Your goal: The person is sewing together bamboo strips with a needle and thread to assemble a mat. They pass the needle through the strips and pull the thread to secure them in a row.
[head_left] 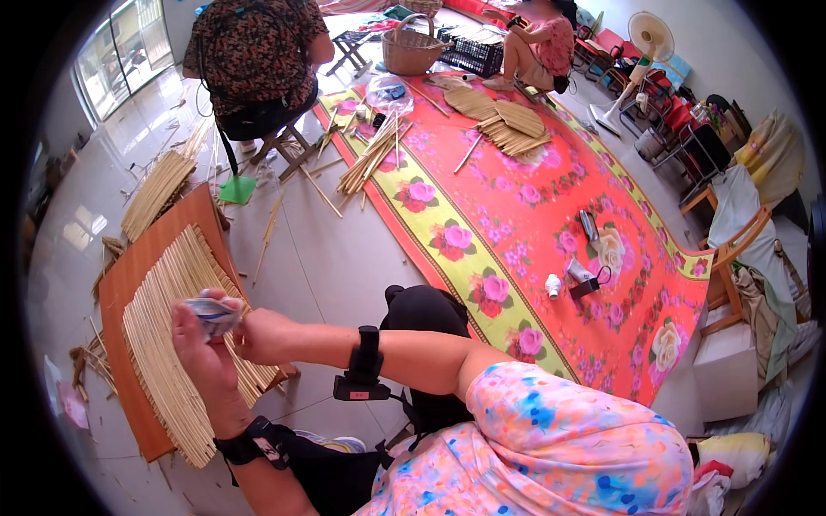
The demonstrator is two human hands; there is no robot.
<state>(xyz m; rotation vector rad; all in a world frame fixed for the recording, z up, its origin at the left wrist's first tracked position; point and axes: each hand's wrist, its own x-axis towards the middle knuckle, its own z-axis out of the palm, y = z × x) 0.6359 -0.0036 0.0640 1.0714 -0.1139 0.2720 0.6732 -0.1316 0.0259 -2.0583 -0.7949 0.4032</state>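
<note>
Head view, hands: left hand [200, 348] and right hand [262, 335], each grip closed on one small crumpled blue-white packet [211, 313].
Place: above reed mat [168, 344] on orange board surface [129, 275].
Unclear: packet's print, partly hidden by fingers.

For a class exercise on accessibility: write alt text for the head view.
Both hands, left hand and right hand, hold a small white-and-blue packet above a mat of thin bamboo strips on a brown board; beyond lies a red floral floor mat.
</note>
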